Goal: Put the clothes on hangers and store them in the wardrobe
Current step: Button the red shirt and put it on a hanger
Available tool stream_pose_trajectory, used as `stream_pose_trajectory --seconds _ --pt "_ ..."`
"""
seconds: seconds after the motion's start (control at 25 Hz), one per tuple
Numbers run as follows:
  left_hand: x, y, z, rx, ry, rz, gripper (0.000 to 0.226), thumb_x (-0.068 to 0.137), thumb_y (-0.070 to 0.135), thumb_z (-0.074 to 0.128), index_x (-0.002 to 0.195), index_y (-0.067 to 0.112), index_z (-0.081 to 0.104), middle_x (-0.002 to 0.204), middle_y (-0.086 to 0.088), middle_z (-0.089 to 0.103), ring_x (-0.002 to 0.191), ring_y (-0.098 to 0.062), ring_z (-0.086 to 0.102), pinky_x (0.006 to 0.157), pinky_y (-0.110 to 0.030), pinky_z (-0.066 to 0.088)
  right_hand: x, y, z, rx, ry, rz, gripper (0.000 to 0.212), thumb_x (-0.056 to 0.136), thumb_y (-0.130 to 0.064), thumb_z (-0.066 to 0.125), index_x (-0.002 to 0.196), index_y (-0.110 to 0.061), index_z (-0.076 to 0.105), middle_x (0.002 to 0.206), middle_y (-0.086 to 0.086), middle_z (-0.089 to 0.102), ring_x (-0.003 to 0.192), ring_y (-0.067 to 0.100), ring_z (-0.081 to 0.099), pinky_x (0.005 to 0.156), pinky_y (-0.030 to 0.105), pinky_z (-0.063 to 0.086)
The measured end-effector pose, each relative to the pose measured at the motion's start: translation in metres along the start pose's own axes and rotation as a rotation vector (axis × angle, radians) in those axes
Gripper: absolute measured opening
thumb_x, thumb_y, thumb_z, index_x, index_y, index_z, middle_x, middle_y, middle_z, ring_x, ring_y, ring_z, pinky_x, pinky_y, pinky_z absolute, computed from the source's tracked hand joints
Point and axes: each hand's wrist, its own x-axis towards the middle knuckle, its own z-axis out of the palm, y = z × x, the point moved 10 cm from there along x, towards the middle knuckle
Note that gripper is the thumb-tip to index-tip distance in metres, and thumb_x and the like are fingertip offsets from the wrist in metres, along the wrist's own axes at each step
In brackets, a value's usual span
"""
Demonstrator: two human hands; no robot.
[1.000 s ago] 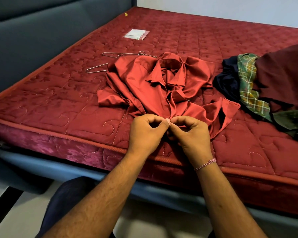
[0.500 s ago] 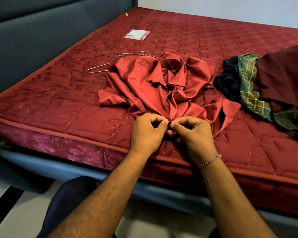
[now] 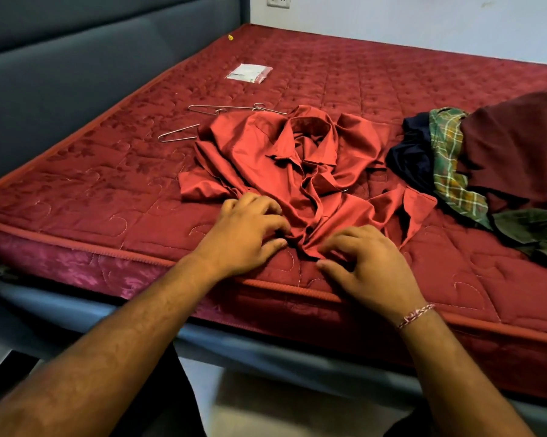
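Now both hands — left hand [image 3: 250,230] and right hand [image 3: 365,268] — rest released on the crumpled red collared shirt [image 3: 285,165]; next, fetch a thin wire hanger [image 3: 179,134] at upper left.

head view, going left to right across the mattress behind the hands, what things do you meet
wire hangers → red shirt → navy garment → green plaid shirt → maroon garment. The small plastic packet lies farther back, above the hangers and shirt, so its place in the order is unclear.

A home bedroom, apparently: a red quilted mattress [image 3: 376,74] on a grey padded bed frame [image 3: 61,58] beside a wall socket [image 3: 278,0].
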Motion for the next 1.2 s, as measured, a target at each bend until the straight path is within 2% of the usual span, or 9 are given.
stream_pose_trajectory --seconds 0.2,0.32,0.48,0.52,0.64,0.76,0.88,1.04,1.2 --pt "0.039 -0.012 -0.066 -0.316 0.147 0.203 0.014 0.099 0.028 0.06 0.097 0.018 0.068 0.086 0.007 0.068 0.078 -0.015 0.062 0.073 -0.036 0.049 0.021 0.058 -0.049 0.553 0.234 0.304 0.011 0.093 -0.018 0.073 0.082 -0.018 0.07 0.068 -0.009 0.068 0.059 0.006 0.057 0.058 0.023 0.046" --pt "0.077 -0.028 -0.084 -0.63 -0.2 0.118 0.009 0.09 0.027 0.076 0.089 0.018 0.073 0.077 0.01 0.07 0.067 -0.003 0.06 0.063 -0.021 0.048 0.057 0.063 -0.068 0.951 -0.077 0.302 0.011 0.088 -0.011 0.073 0.081 -0.003 0.07 0.062 -0.006 0.062 0.055 0.001 0.051 0.051 0.014 0.041" --pt "0.127 -0.048 -0.084 -0.536 -0.691 0.077 0.025 0.079 0.017 0.088 0.099 0.008 0.076 0.086 -0.003 0.075 0.076 -0.01 0.065 0.07 -0.027 0.051 0.124 0.081 -0.106 0.695 -0.393 0.229 0.012 0.087 -0.012 0.076 0.085 -0.001 0.073 0.078 0.008 0.067 0.074 0.016 0.057 0.064 0.02 0.047" --pt "0.162 -0.059 -0.098 -0.373 -0.536 0.088 0.016 0.083 0.016 0.085 0.097 0.01 0.078 0.083 -0.001 0.075 0.073 -0.009 0.065 0.071 -0.026 0.049 0.154 0.095 -0.129 0.517 -0.279 0.211 0.011 0.089 -0.014 0.076 0.085 -0.004 0.074 0.078 0.007 0.069 0.075 0.017 0.06 0.063 0.022 0.049" --pt "0.238 -0.081 -0.206 -0.157 0.495 0.008 0.012 0.09 0.018 0.074 0.099 0.015 0.082 0.087 -0.002 0.077 0.081 -0.017 0.07 0.072 -0.025 0.047 0.215 0.093 -0.249 -0.255 0.53 0.084 0.011 0.094 -0.026 0.068 0.091 -0.018 0.074 0.09 0.006 0.074 0.082 0.032 0.07 0.066 0.036 0.054" --pt "0.231 -0.083 -0.238 -0.361 0.821 -0.04 0.015 0.094 0.023 0.07 0.101 0.016 0.081 0.09 0.001 0.076 0.082 -0.011 0.069 0.073 -0.021 0.051 0.207 0.065 -0.274 -0.396 0.793 -0.078 0.014 0.093 -0.031 0.06 0.092 -0.02 0.069 0.09 0.004 0.069 0.08 0.034 0.066 0.061 0.039 0.053" --pt "0.2 -0.075 -0.179 -0.574 0.42 -0.087 0.012 0.096 0.013 0.069 0.09 0.014 0.079 0.083 0.007 0.075 0.075 -0.003 0.067 0.072 -0.018 0.051 0.176 0.071 -0.209 -0.274 0.564 -0.023 0.009 0.088 -0.03 0.072 0.086 -0.024 0.065 0.082 -0.003 0.066 0.075 0.027 0.066 0.058 0.039 0.053" --pt "0.094 -0.053 -0.038 -0.801 -0.248 -0.229 0.017 0.097 0.003 0.066 0.081 0.006 0.073 0.06 0.013 0.062 0.054 0.005 0.05 0.055 -0.014 0.041 0.1 0.083 -0.064 0.279 -0.025 0.261 0.013 0.087 -0.025 0.077 0.077 -0.02 0.071 0.064 -0.006 0.069 0.057 0.005 0.063 0.056 0.028 0.051" --pt "0.032 -0.049 0.01 -0.952 -0.21 -0.298 0.01 0.091 0.0 0.073 0.09 0.01 0.071 0.067 0.011 0.066 0.061 0.0 0.053 0.059 -0.016 0.043 0.039 0.046 0.009 1.067 -0.156 0.509 0.017 0.094 -0.004 0.069 0.078 0.0 0.063 0.053 0.006 0.049 0.043 0.012 0.042 0.042 0.021 0.036"
